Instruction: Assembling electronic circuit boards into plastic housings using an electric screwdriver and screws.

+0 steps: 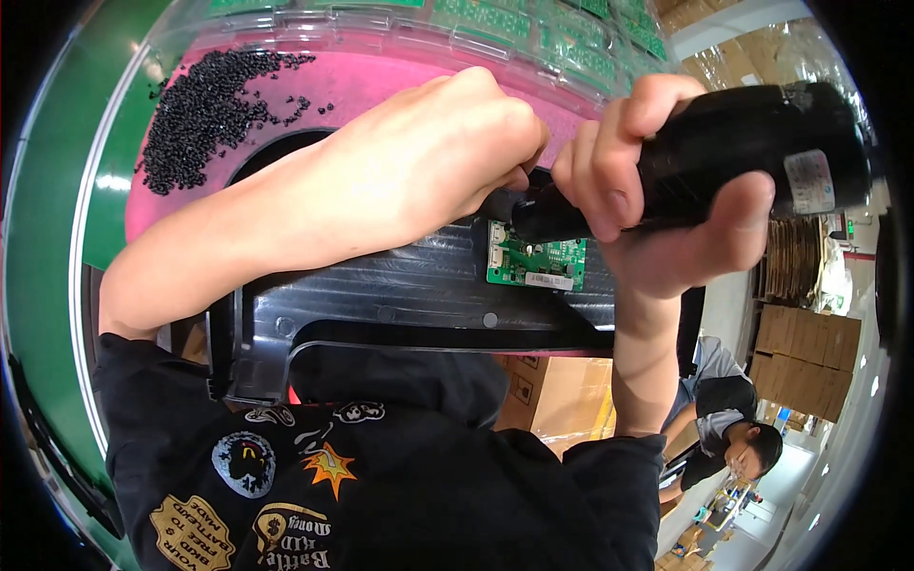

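My right hand (643,205) is wrapped round a black power screwdriver (728,143), its body tilted so that the narrow nose points left and down. Under that nose lies a small green circuit board (547,259) with white connectors and a pale label. The board sits inside a wide black plastic housing (400,303), curved along its far edge. My left hand (462,143) reaches across the housing, fingers curled together close to the screwdriver's nose. Its fingertips are mostly hidden behind the hand, so what they hold, if anything, cannot be seen. The screwdriver's tip is also hidden.
A heap of small black screws (205,119) is spread on the pink mat (381,76) at the far left. Clear plastic trays (476,27) of green boards stand beyond it. A cardboard box (562,395) is below the housing; another person (728,428) is at the lower right.
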Demonstrator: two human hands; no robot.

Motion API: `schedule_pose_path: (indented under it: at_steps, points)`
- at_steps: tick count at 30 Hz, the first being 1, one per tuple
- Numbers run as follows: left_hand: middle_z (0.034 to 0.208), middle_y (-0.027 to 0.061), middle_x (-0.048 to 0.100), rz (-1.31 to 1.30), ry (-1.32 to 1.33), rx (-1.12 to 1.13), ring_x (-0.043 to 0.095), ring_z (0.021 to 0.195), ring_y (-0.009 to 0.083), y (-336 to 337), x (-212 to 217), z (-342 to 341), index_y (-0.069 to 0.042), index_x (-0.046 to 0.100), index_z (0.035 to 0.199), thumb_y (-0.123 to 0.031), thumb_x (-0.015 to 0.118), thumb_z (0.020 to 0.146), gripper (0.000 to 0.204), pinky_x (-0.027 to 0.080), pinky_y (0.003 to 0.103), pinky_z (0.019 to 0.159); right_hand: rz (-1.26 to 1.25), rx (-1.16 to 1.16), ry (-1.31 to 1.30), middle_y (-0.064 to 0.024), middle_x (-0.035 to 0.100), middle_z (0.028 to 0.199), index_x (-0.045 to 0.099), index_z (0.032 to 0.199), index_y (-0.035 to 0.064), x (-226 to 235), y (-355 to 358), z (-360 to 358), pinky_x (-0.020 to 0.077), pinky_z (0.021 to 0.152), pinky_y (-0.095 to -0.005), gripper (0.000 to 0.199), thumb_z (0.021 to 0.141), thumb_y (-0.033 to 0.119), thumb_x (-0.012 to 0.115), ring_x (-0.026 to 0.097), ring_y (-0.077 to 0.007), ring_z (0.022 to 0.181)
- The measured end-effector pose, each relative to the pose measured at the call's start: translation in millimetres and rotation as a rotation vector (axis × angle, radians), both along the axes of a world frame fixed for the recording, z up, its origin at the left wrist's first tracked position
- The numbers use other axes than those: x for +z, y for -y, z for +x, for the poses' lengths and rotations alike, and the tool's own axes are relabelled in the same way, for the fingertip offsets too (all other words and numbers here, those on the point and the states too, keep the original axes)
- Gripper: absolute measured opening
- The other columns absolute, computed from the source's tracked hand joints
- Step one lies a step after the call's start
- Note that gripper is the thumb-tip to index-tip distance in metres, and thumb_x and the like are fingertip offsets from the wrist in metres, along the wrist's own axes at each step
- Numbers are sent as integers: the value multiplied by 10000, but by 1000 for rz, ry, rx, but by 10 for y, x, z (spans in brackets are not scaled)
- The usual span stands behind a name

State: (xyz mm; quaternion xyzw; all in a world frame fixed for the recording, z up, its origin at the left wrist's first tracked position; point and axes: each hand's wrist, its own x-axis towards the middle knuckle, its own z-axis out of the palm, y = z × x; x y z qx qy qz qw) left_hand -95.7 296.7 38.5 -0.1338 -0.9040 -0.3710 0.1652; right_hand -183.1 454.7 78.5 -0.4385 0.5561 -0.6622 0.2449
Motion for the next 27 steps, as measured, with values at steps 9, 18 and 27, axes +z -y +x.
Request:
schedule_pose_path:
  at_steps: [9,18,27]
  points:
    - [720,190,591,70,-21,-149,580,738,408,-20,2,-65,54,568,824,-66,652,815,147,445,444,674,-461,8,132,25,471,612,485,956,75,103,-356,99,320,545,-255,605,789,638,628,426,-88,483]
    - [698,133,648,138,-4,-328,645,614,284,-48,72,-49,30,613,839,-96,718,807,167,467,346,516,-635,-128,109,59,478,592,469,913,108,334,-629,180,380,614,-241,404,739,393,696,459,-58,489]
    - [680,105,640,68,-24,-342,654,609,255,-79,172,-28,13,621,809,-164,775,746,243,486,310,507,-691,-100,141,59,493,601,474,925,107,331,-656,243,391,621,-237,390,744,357,712,476,-59,496]
